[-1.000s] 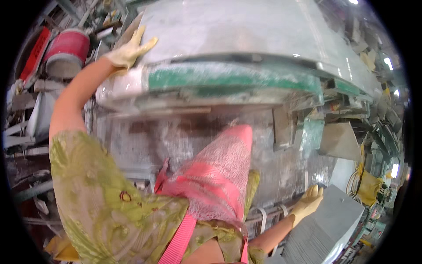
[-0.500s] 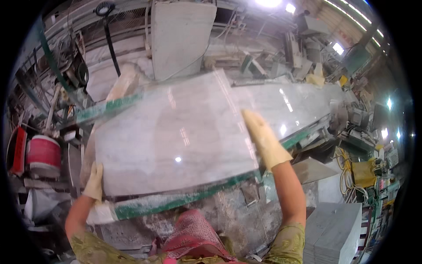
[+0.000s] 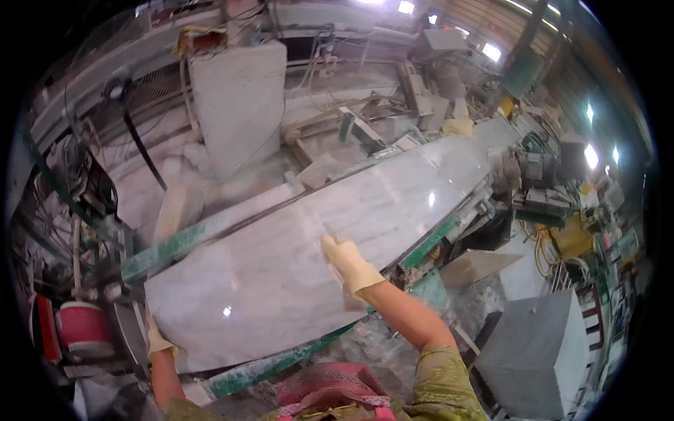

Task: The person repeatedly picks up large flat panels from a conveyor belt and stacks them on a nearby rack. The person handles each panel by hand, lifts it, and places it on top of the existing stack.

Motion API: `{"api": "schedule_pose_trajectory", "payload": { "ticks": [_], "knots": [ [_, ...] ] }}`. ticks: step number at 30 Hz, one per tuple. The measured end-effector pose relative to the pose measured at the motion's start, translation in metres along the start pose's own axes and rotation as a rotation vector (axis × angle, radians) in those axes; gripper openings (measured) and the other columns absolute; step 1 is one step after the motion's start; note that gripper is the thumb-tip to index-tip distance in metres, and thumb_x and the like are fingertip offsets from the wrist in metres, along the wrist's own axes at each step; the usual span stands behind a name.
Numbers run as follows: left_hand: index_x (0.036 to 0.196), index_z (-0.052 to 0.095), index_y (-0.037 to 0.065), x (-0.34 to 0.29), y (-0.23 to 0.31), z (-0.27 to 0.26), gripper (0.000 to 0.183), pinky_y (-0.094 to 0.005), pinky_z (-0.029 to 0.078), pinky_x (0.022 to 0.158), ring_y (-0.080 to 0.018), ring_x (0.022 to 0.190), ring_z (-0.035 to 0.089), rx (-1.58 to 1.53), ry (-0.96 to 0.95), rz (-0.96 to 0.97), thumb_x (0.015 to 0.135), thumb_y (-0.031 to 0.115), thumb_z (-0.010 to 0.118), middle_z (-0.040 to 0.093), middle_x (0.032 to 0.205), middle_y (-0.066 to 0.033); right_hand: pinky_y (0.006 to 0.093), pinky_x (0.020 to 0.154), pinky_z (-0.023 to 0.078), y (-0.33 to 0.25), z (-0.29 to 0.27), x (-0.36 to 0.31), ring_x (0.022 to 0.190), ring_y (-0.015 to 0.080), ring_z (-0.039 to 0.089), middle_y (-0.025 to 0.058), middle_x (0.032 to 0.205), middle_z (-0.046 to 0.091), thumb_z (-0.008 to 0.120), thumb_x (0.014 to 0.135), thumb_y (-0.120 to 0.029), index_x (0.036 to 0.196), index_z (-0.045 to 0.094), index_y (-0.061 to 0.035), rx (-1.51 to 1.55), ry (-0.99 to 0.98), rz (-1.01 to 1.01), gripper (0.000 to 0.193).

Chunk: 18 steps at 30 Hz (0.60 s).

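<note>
A polished pale grey stone slab [image 3: 246, 295] lies in front of me on a bench with green-edged rails [image 3: 165, 252]. My left hand [image 3: 160, 337], in a cream glove, is at the slab's left end with its fingers along the edge, partly hidden. My right hand [image 3: 347, 265], gloved the same way, is closed over the slab's right edge; its fingertips are partly out of sight. Beyond that edge, a second glossy slab [image 3: 428, 186] runs on in line toward the far right. The join between the two is blurred.
An upright pale board [image 3: 239, 105] stands behind the bench. At the right sits a stack of grey slabs [image 3: 530, 354], near a loose slab piece [image 3: 477, 266] and a yellow hose [image 3: 540, 249]. A red and white drum [image 3: 84, 328] is at the left.
The near slab, which overlapped the second one, has come down toward me and left, and lies more in line with it. My right hand has moved nearer and its fingers have curled.
</note>
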<state>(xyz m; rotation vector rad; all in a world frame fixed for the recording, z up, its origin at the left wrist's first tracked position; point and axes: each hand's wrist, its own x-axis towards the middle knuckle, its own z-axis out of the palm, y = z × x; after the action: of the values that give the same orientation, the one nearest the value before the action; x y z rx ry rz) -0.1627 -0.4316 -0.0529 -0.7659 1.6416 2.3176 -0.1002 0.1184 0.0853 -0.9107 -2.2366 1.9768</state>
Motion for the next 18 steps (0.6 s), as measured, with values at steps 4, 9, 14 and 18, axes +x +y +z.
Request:
{"api": "schedule_pose_trajectory", "payload": {
  "ticks": [4,9,14,18],
  "knots": [
    [0.147,0.041,0.017,0.018,0.002,-0.015,0.056,-0.0413,0.038,0.109,-0.0267,0.131,0.045,-0.205,-0.127,0.086,0.102,0.049,0.032,0.047,0.145,-0.0052,0.0305,0.070,0.046,-0.028,-0.042,-0.038,0.077,0.0144,0.055,0.0046,0.088,0.064,0.053,0.093,-0.040,0.103,0.067,0.0045,-0.049,0.094,0.057,0.048],
    [0.146,0.041,0.009,-0.035,0.045,0.093,0.059,-0.0404,0.034,0.111,-0.0276,0.132,0.044,-0.019,-0.346,0.042,0.102,0.046,0.033,0.046,0.146,-0.0088,0.0302,0.072,0.046,0.009,-0.152,-0.125,0.080,0.0131,0.057,0.0045,0.090,0.064,0.052,0.096,-0.045,0.106,0.067,0.0044,0.217,0.327,0.101,0.053],
    [0.139,0.046,0.000,-0.122,0.057,0.252,0.051,-0.0394,0.039,0.107,-0.0258,0.126,0.050,0.317,-0.358,0.325,0.102,0.033,0.037,0.049,0.141,-0.0148,0.0345,0.087,0.047,0.096,-0.228,-0.244,0.102,0.0192,0.059,0.0087,0.113,0.063,0.044,0.098,-0.053,0.124,0.058,-0.0001,0.447,0.866,-0.203,0.060],
    [0.136,0.046,-0.005,-0.170,0.023,0.383,0.046,-0.0385,0.049,0.095,-0.0268,0.116,0.057,0.845,-0.855,0.874,0.097,0.019,0.043,0.054,0.133,-0.0184,0.0372,0.095,0.044,0.146,-0.258,-0.388,0.106,0.0217,0.057,0.0097,0.116,0.061,0.045,0.099,-0.051,0.125,0.056,-0.0012,1.239,1.098,-0.239,0.057]
  ]
}}
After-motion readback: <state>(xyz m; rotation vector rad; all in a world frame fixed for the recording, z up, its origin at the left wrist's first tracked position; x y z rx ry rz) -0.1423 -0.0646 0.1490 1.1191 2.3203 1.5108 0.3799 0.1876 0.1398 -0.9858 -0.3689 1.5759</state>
